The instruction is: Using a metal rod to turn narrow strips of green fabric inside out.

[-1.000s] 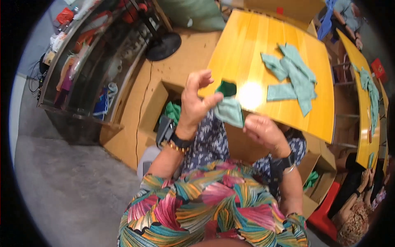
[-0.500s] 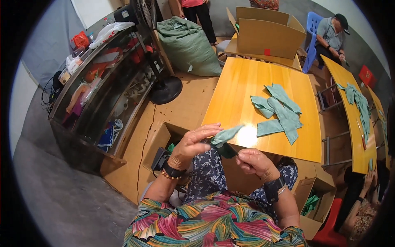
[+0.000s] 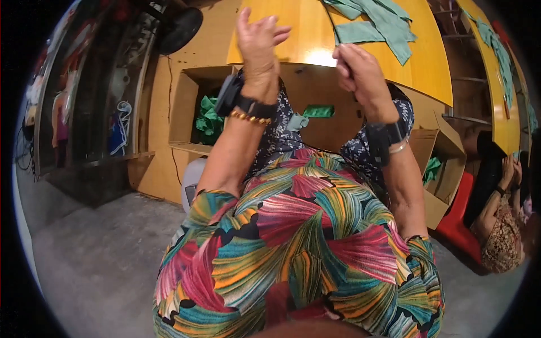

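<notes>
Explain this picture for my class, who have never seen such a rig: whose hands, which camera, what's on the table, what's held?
There is no machine: a person works bare-handed. A wide fisheye camera worn on that person's head looks down, so straight edges bend toward the picture's rim. On the yellow table lie green cloth pieces. The right hand grips what looks like a thin dark stick; the left hand is open, with nothing visible in it.

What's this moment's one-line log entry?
left hand: open, empty | right hand: holding thin dark rod | yellow table: green cloth strips
</notes>
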The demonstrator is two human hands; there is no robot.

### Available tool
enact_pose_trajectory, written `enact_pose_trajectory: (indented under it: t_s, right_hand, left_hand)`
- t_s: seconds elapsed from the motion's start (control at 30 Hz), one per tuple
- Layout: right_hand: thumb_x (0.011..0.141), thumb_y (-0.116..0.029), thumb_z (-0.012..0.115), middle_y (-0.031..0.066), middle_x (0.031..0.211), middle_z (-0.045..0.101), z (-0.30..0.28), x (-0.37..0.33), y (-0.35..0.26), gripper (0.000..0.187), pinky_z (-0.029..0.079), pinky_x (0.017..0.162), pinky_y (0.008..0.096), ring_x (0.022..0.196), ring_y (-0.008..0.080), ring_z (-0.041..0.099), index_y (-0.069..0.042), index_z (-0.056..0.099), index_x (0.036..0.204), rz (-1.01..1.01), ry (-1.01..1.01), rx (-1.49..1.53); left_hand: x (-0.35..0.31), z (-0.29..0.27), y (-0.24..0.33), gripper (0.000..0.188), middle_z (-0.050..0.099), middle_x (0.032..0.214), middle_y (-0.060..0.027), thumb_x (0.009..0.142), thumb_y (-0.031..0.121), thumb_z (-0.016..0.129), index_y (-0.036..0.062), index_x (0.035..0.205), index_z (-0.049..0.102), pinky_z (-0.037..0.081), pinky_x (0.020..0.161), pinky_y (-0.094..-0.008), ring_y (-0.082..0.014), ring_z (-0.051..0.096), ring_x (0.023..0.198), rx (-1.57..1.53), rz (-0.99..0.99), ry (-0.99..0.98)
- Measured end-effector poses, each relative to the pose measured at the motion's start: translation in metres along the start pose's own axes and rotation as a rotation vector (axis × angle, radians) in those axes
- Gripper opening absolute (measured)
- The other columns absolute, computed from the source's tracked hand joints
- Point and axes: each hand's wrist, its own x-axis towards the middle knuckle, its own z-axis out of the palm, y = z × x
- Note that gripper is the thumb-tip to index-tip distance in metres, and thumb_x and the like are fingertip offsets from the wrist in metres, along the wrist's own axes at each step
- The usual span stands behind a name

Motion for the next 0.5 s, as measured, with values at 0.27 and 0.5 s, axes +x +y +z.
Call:
enact_pose_trajectory:
  t_s: [0.27, 0.5]
  right_hand:
    - [0.084, -0.027, 0.055, -0.0025, 0.055, 0.043, -0.059, -0.039, 0.068, 0.026, 0.03, 0.043, 0.0204, 0.049, 0.0045, 0.038, -0.005, 0.056, 0.072, 0.241, -0.168, -0.403]
    - [0.078, -0.031, 0.058, 0.0029, 0.062, 0.051, -0.096, -0.006, 0.18, 0.03, 0.037, 0.049, 0.0304, 0.055, 0.0112, 0.044, -0.002, 0.062, 0.084, 0.603, -0.171, -0.91]
  left_hand:
    - [-0.067, -0.086, -0.006, 0.016, 0.063, 0.078, -0.0134, 0.083, 0.004, 0.054, -0.0039, 0.096, 0.057, 0.054, 0.064, -0.0297, -0.0235, 0.064, 0.07, 0.252, -0.321, 0.026]
    - [-0.077, -0.092, 0.012, 0.016, 0.063, 0.079, -0.0143, 0.082, 0.004, 0.054, -0.0034, 0.095, 0.057, 0.053, 0.067, -0.0306, -0.0241, 0.063, 0.072, 0.384, -0.246, 0.036]
